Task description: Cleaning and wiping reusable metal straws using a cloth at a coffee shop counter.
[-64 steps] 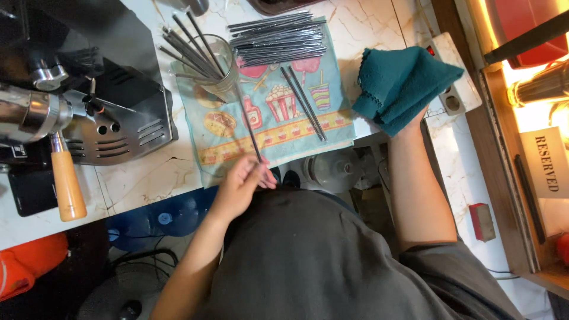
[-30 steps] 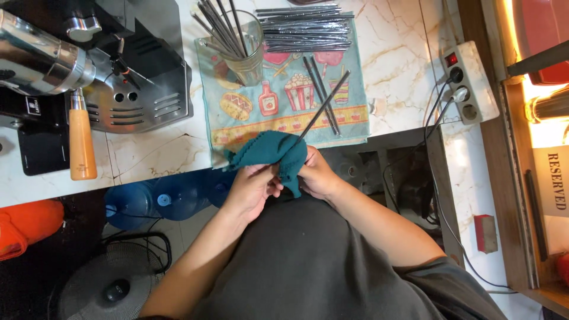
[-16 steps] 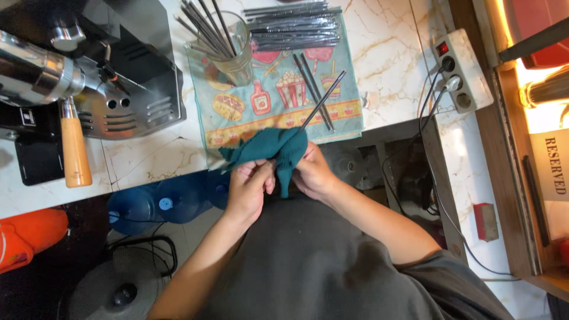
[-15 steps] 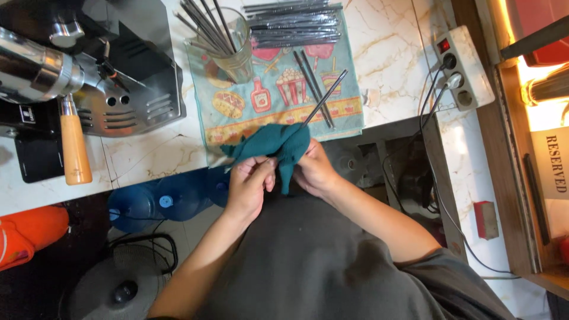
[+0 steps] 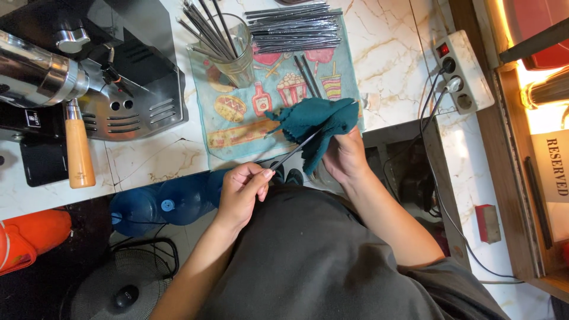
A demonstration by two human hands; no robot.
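Your left hand (image 5: 242,188) pinches the near end of a thin dark metal straw (image 5: 294,150) between thumb and fingertips. The straw runs from that pinch toward one o'clock and disappears into the teal cloth (image 5: 313,126), which your right hand (image 5: 344,155) grips bunched around it (so the far end is hidden). Cloth and straw hang over the front edge of the marble desk (image 5: 391,71). Beyond, at twelve o'clock, a printed towel (image 5: 237,121) carries a glass (image 5: 234,56) of straws and a flat row of straws (image 5: 293,28). At ten o'clock sits the espresso machine (image 5: 89,65).
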